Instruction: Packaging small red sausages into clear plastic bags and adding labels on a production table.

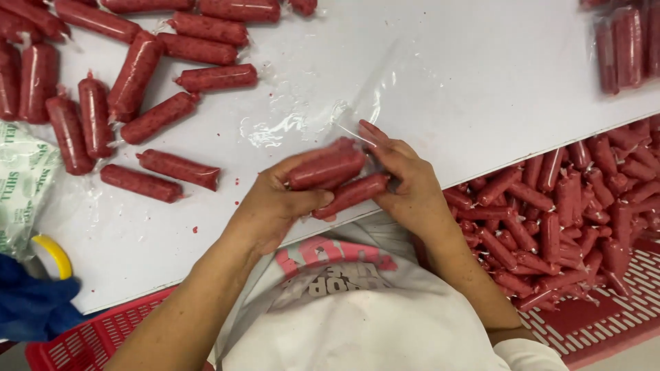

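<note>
My left hand [275, 203] and my right hand [405, 182] meet at the near edge of a white table [481, 75]. Together they clasp a small bundle of red wrapped sausages [330, 172], stacked lengthwise between the palms. A sheet of clear plastic film [323, 113] lies on the table just beyond my fingers, crinkled and partly lifted at the right fingertips. Whether the film wraps the bundle I cannot tell.
Several loose red sausages [137, 69] are scattered at the far left. A red slotted crate [598, 316] heaped with sausages stands low on the right. Bagged sausages [629, 45] lie at the far right corner. At the left are a printed bag [24, 172], yellow-handled scissors [55, 254] and blue cloth [31, 306].
</note>
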